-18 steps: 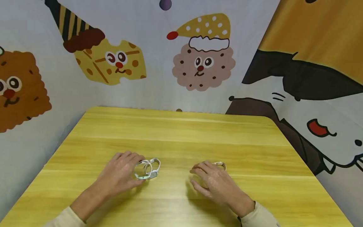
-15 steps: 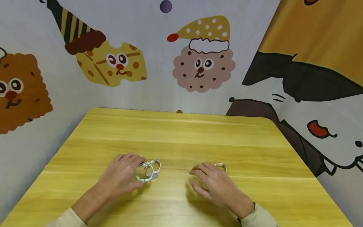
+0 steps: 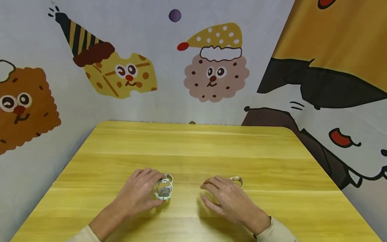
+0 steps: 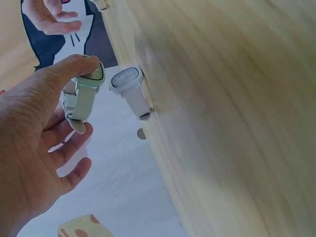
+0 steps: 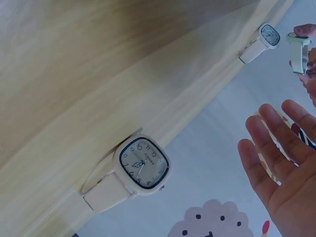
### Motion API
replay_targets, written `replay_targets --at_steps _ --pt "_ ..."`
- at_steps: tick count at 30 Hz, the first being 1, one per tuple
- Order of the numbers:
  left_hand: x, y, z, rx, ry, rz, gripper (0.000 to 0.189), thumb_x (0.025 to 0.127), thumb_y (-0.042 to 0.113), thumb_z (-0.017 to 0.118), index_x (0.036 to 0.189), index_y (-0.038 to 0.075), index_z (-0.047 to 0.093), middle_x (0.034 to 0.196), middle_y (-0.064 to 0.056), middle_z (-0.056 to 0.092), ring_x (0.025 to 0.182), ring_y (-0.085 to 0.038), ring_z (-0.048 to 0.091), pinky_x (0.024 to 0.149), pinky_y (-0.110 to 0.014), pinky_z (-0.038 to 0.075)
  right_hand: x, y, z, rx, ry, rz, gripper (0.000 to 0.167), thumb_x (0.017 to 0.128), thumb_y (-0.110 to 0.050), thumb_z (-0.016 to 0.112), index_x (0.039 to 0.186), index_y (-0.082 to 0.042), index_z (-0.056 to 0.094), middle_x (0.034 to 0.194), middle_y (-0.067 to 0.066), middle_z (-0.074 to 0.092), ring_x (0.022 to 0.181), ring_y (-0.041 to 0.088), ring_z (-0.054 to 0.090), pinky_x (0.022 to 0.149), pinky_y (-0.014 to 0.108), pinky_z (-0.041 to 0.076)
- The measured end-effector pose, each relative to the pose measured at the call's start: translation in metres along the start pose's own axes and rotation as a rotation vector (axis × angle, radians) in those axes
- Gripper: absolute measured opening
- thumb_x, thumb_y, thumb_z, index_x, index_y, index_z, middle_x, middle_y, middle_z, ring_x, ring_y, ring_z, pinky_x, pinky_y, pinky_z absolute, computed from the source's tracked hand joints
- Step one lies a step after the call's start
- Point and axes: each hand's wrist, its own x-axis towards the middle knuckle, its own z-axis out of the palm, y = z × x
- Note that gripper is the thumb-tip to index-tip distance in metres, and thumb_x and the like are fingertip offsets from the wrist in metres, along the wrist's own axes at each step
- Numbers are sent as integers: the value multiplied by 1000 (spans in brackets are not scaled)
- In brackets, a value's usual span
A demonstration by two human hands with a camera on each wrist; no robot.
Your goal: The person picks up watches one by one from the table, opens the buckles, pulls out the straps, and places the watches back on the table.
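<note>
My left hand [image 3: 140, 192] holds a pale green wristwatch [image 4: 85, 101] above the table, thumb on its dial and fingers at the buckled strap. Just beyond it, a white wristwatch [image 4: 129, 85] rests on the tabletop; in the head view the green watch overlaps it. At the right, a cream-pink wristwatch [image 5: 143, 164] with a rounded square dial stands on its looped strap. Near that watch hovers my right hand [image 3: 225, 198], fingers loosely spread and holding nothing. It partly hides the cream-pink watch in the head view.
A yellow wood-grain table [image 3: 193, 141] lies under both hands. Behind and beside it hangs a white cloth [image 3: 169, 107] printed with cartoon food figures, meeting the table's far edge.
The left hand has shifted right with the green watch, which now overlaps the white watch in the head view. My right hand stays nearly still. The head view has tilted up slightly.
</note>
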Motion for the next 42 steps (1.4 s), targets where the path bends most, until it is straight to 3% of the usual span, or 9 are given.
replay_targets --at_steps 5,13,22,32,42 --pt "5 5 4 -22 13 18 74 60 35 97 121 6 67 112 -4 68 101 -23 62 91 -48 53 0 0 0 -10 11 -6 23 95 -27 73 113 -12 72 112 -3 67 102 14 64 85 36 57" --pt "10 17 10 -10 -2 26 73 61 37 97 120 8 66 112 -2 68 102 -22 62 90 -46 53 -1 -1 1 -21 13 -28 24 101 -29 64 114 -11 72 112 -2 68 101 14 65 86 35 57" --pt "4 23 16 20 66 51 73 56 38 97 116 9 68 109 0 69 98 -20 63 84 -44 55 2 -6 5 13 -23 -34 31 107 -34 54 119 -11 71 114 -3 67 104 13 63 89 34 56" --pt "14 31 21 -27 67 52 72 55 36 97 115 10 68 108 1 68 98 -19 63 88 -45 55 2 -7 3 9 -23 -23 28 103 -30 62 121 -9 70 114 -2 67 103 14 64 87 32 57" --pt "29 36 23 -58 76 119 74 56 35 99 117 11 65 110 1 68 100 -19 62 88 -43 54 8 -7 -5 43 86 -56 23 105 -26 60 119 -10 70 112 -3 68 99 11 66 81 27 57"
